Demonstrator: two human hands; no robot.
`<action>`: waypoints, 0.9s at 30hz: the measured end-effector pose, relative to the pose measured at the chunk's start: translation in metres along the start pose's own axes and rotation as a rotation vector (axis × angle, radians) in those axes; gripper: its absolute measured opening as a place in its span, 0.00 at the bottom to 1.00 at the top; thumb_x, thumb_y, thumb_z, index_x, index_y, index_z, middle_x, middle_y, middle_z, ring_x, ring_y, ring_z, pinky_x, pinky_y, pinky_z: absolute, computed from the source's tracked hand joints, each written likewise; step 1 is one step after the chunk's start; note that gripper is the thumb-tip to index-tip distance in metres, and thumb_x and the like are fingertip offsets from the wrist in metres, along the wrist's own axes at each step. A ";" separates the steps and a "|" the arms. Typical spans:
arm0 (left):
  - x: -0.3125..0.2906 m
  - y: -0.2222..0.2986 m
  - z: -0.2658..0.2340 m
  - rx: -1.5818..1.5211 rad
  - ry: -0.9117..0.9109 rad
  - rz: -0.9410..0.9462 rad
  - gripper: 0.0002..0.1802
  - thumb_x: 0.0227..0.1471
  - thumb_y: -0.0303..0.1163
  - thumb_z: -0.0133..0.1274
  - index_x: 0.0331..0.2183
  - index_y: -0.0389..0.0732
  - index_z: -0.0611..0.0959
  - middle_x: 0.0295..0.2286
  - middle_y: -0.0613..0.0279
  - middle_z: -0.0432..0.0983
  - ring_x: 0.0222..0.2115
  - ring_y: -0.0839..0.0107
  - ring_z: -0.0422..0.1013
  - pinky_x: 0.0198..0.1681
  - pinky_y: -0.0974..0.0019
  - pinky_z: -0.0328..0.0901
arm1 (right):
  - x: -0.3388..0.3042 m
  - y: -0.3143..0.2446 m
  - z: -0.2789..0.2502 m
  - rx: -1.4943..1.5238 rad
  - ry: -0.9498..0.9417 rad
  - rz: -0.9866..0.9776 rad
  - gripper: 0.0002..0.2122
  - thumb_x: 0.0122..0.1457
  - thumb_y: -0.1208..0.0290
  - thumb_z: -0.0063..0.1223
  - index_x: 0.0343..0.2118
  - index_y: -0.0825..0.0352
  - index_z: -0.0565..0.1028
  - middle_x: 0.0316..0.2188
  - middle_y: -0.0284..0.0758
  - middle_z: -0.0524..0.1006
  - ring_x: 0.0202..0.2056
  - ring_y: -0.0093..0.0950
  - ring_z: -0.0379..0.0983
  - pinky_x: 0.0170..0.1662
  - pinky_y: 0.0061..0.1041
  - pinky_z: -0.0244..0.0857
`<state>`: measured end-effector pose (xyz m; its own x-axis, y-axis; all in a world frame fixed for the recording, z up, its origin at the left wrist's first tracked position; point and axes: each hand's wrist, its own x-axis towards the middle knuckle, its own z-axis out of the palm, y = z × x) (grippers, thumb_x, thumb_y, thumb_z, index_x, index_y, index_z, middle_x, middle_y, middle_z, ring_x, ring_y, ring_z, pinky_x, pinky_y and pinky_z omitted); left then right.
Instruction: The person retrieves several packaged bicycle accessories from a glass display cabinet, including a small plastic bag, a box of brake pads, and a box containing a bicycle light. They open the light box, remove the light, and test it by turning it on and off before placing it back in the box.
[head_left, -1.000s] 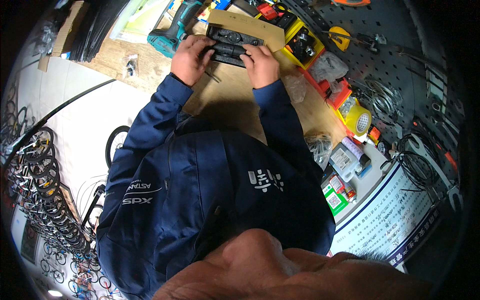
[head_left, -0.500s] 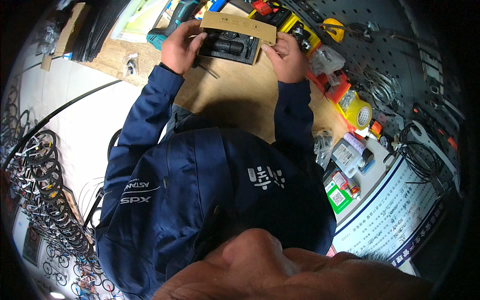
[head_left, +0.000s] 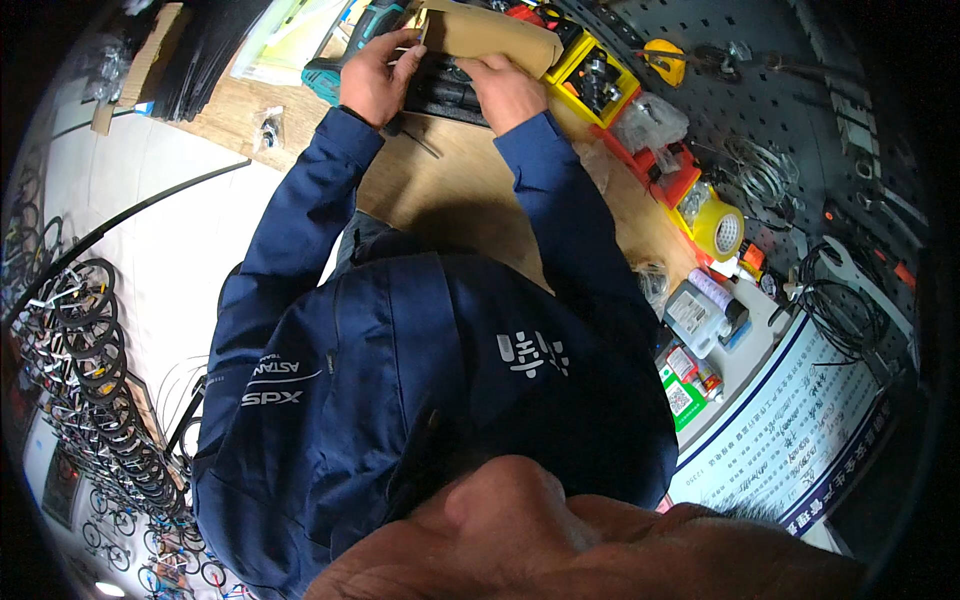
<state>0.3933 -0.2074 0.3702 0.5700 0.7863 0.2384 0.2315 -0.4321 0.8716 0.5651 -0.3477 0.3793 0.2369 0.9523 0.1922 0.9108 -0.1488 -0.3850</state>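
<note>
A brown cardboard box (head_left: pixel 490 36) lies on the wooden workbench with its lid flap raised at the far side. Inside it, a black cylindrical item (head_left: pixel 445 97), shaped like a flashlight, rests in the dark insert and is partly covered by my hands. My left hand (head_left: pixel 378 80) is closed on the box's left edge, thumb and fingers pinched together. Over the box's right part reaches my right hand (head_left: pixel 508 92), its fingers bent down at the contents; what the fingertips grip is hidden. A thin metal tool (head_left: pixel 420 142) lies just in front of the box.
A teal power tool (head_left: pixel 325 78) lies left of the box. To the right stand a yellow bin (head_left: pixel 597 82) of black parts, red bins (head_left: pixel 672 172), a yellow tape roll (head_left: pixel 717 230) and bottles (head_left: pixel 697 315). A small bagged part (head_left: pixel 268 130) lies at the bench's left.
My right hand has left the box's right edge and moved left over the contents. The lid flap has tipped farther back, and my left hand has shifted slightly along the left edge.
</note>
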 end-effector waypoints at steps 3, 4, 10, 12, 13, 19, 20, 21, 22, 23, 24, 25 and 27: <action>0.004 -0.002 0.004 0.079 0.021 0.030 0.17 0.60 0.36 0.63 0.49 0.38 0.85 0.40 0.50 0.84 0.36 0.57 0.83 0.38 0.62 0.76 | 0.016 -0.001 0.005 -0.212 -0.136 -0.025 0.18 0.62 0.72 0.48 0.52 0.48 0.81 0.43 0.37 0.79 0.45 0.42 0.80 0.46 0.39 0.76; 0.004 -0.003 0.005 0.108 0.014 0.052 0.19 0.59 0.33 0.64 0.51 0.39 0.83 0.40 0.51 0.82 0.36 0.56 0.82 0.38 0.61 0.76 | 0.020 -0.002 0.005 -0.257 -0.153 -0.042 0.18 0.62 0.72 0.49 0.52 0.49 0.81 0.42 0.37 0.78 0.46 0.42 0.79 0.47 0.39 0.76; -0.011 -0.011 0.013 0.109 -0.013 0.061 0.27 0.53 0.27 0.66 0.54 0.42 0.79 0.42 0.51 0.80 0.41 0.52 0.80 0.44 0.57 0.75 | 0.022 0.005 -0.001 -0.241 -0.150 -0.131 0.18 0.60 0.74 0.50 0.52 0.55 0.80 0.41 0.37 0.77 0.48 0.41 0.77 0.48 0.39 0.75; -0.012 -0.013 0.014 0.102 0.000 0.061 0.26 0.53 0.27 0.66 0.54 0.42 0.80 0.42 0.51 0.80 0.42 0.52 0.80 0.45 0.57 0.75 | 0.021 0.008 0.000 -0.207 -0.162 -0.124 0.17 0.60 0.75 0.52 0.52 0.55 0.80 0.41 0.37 0.78 0.47 0.41 0.77 0.48 0.38 0.74; -0.011 -0.015 0.014 0.122 0.011 0.072 0.26 0.53 0.27 0.66 0.54 0.42 0.80 0.42 0.51 0.80 0.42 0.52 0.80 0.45 0.57 0.75 | 0.019 0.009 0.000 -0.178 -0.161 -0.111 0.17 0.60 0.75 0.52 0.52 0.56 0.80 0.41 0.37 0.78 0.46 0.41 0.77 0.48 0.38 0.74; -0.011 -0.018 0.011 0.074 -0.009 0.058 0.22 0.55 0.29 0.66 0.52 0.41 0.82 0.42 0.51 0.81 0.42 0.52 0.80 0.45 0.58 0.75 | 0.014 0.007 -0.005 -0.023 -0.051 -0.099 0.15 0.62 0.72 0.57 0.52 0.57 0.81 0.44 0.37 0.80 0.44 0.42 0.79 0.46 0.37 0.75; -0.009 -0.019 0.009 0.083 -0.020 0.057 0.21 0.56 0.29 0.65 0.51 0.41 0.82 0.42 0.51 0.81 0.42 0.52 0.80 0.45 0.59 0.75 | 0.009 0.006 -0.011 0.056 -0.001 -0.068 0.15 0.62 0.72 0.58 0.52 0.58 0.81 0.45 0.38 0.80 0.43 0.42 0.80 0.45 0.36 0.75; -0.009 -0.020 0.008 0.099 -0.010 0.085 0.21 0.56 0.30 0.65 0.51 0.41 0.82 0.41 0.52 0.81 0.41 0.53 0.80 0.44 0.59 0.75 | 0.003 0.004 -0.019 0.137 0.065 -0.057 0.14 0.62 0.71 0.59 0.51 0.58 0.81 0.47 0.38 0.81 0.43 0.42 0.81 0.44 0.35 0.76; -0.008 -0.020 0.007 0.118 -0.007 0.098 0.21 0.56 0.30 0.65 0.52 0.41 0.82 0.40 0.52 0.82 0.41 0.54 0.81 0.44 0.60 0.75 | 0.001 0.006 -0.030 0.234 0.139 -0.069 0.11 0.63 0.69 0.62 0.47 0.62 0.82 0.41 0.39 0.84 0.37 0.36 0.84 0.39 0.30 0.76; -0.006 -0.021 0.006 0.137 -0.003 0.112 0.21 0.57 0.31 0.65 0.52 0.41 0.82 0.40 0.52 0.82 0.40 0.55 0.81 0.44 0.61 0.76 | -0.003 0.006 -0.043 0.272 0.150 0.011 0.09 0.63 0.68 0.62 0.44 0.63 0.82 0.38 0.39 0.84 0.36 0.35 0.84 0.38 0.30 0.76; -0.004 -0.022 0.006 0.089 -0.018 0.075 0.22 0.57 0.32 0.65 0.52 0.40 0.82 0.40 0.52 0.83 0.40 0.57 0.82 0.44 0.61 0.76 | -0.008 0.005 -0.056 0.316 0.182 0.066 0.08 0.63 0.68 0.62 0.42 0.63 0.82 0.35 0.39 0.84 0.34 0.35 0.83 0.37 0.31 0.76; -0.005 -0.022 0.007 0.040 -0.038 0.035 0.22 0.57 0.32 0.66 0.52 0.39 0.82 0.40 0.52 0.84 0.40 0.59 0.82 0.44 0.62 0.76 | -0.016 0.000 -0.070 0.360 0.213 0.126 0.07 0.63 0.67 0.62 0.40 0.64 0.82 0.32 0.39 0.83 0.32 0.35 0.83 0.36 0.31 0.75; -0.003 -0.025 0.005 -0.039 -0.067 -0.017 0.23 0.58 0.34 0.66 0.53 0.38 0.81 0.40 0.51 0.85 0.40 0.62 0.83 0.44 0.63 0.76 | -0.032 -0.016 -0.101 0.468 0.268 0.258 0.07 0.64 0.67 0.62 0.35 0.66 0.82 0.27 0.38 0.82 0.28 0.32 0.81 0.32 0.29 0.74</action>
<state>0.3901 -0.2015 0.3457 0.6182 0.7614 0.1952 0.2117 -0.4004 0.8915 0.5772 -0.4032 0.4706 0.5633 0.7914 0.2375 0.5814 -0.1754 -0.7945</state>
